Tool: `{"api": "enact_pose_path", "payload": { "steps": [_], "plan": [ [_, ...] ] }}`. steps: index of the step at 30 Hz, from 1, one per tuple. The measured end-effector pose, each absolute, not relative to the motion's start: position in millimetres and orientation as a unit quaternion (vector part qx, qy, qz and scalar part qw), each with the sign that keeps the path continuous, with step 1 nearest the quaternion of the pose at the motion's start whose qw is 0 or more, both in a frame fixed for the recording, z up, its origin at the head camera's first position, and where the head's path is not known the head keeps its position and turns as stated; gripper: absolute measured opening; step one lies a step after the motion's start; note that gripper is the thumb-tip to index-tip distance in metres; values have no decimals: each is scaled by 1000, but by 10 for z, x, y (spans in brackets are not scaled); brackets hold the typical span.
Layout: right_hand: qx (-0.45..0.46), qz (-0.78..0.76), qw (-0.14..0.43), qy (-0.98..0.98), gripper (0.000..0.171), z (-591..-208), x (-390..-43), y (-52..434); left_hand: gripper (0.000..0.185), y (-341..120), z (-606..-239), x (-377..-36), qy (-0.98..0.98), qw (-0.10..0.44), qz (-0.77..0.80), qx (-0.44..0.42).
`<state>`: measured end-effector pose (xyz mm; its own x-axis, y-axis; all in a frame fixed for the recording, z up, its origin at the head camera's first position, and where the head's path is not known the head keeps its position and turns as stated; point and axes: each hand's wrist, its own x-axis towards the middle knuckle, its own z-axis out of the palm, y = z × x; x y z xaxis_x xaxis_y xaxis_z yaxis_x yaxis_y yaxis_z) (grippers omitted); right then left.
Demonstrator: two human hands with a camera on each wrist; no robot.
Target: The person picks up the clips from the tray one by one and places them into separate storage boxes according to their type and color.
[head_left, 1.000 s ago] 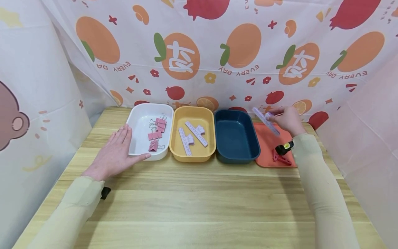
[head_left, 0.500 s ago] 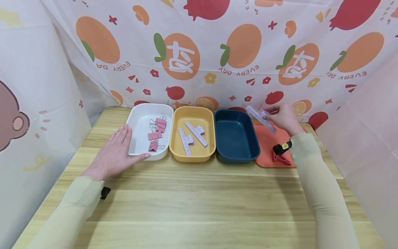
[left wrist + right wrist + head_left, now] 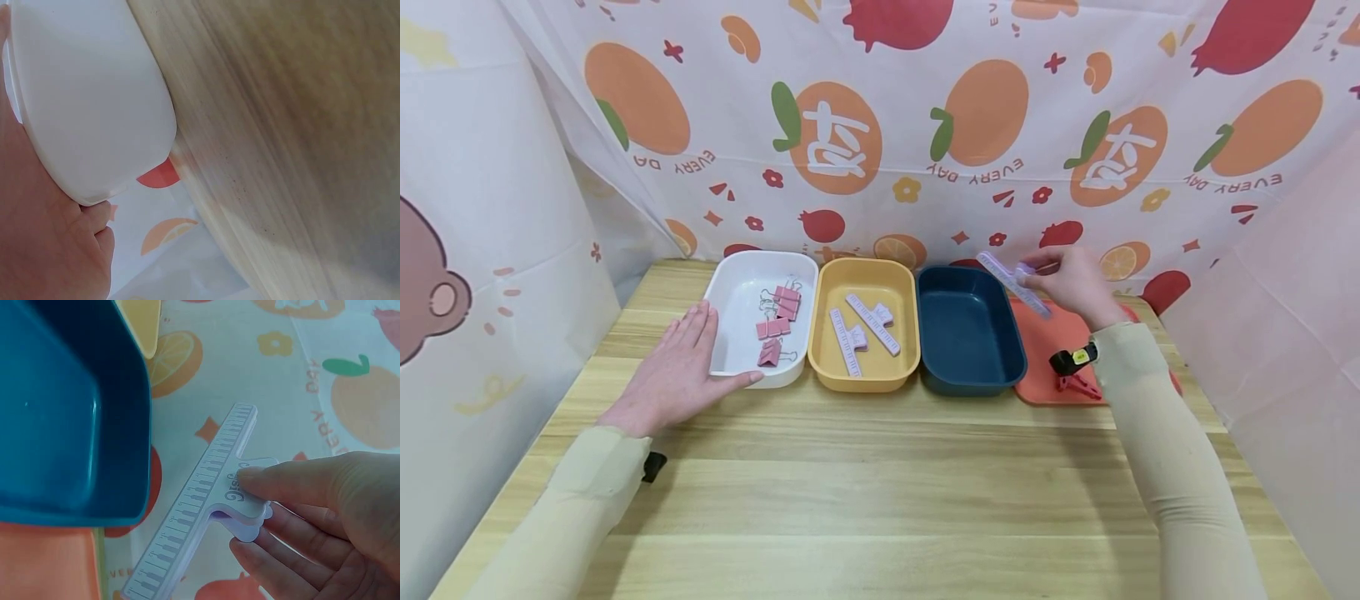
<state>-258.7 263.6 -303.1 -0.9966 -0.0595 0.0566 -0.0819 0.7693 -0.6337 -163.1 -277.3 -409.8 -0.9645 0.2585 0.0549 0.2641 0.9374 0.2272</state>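
Observation:
My right hand (image 3: 1071, 285) pinches a lilac music clip (image 3: 1013, 283) by its tab, with the thumb on top and fingers beneath. In the right wrist view the clip's long bar (image 3: 194, 500) shows a piano-key print, and the tab bears lettering. It is held in the air by the far right corner of the dark blue bin (image 3: 973, 388). My left hand (image 3: 673, 371) lies with straight fingers along the left rim of the white bin (image 3: 736, 292), thumb at its front corner. Two similar lilac clips (image 3: 874, 323) lie in the yellow bin (image 3: 865, 384).
Several pink binder clips (image 3: 773, 327) lie in the white bin. On the orange tray (image 3: 1037, 333) at the right sits a red clip (image 3: 1082, 386), partly hidden by the wrist camera. The bins stand side by side on a wooden table (image 3: 880, 483) before a fruit-print cloth (image 3: 910, 100).
My right hand has moved a little left with the lilac music clip, from over the orange tray toward the dark blue bin. My left hand has stayed put.

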Motion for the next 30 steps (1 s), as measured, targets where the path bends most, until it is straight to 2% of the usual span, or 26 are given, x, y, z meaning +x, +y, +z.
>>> {"api": "enact_pose_path", "payload": {
  "steps": [11, 30],
  "plan": [
    [71, 346, 35, -935, 32, -2997, -2535, 2454, 121, -2776, -4099, -1626, -984, 17, -118, -136],
    [89, 371, 16, -924, 37, -2934, -2476, 2069, 121, -2775, -4085, -1641, -983, 16, -119, -139]
  ]
}}
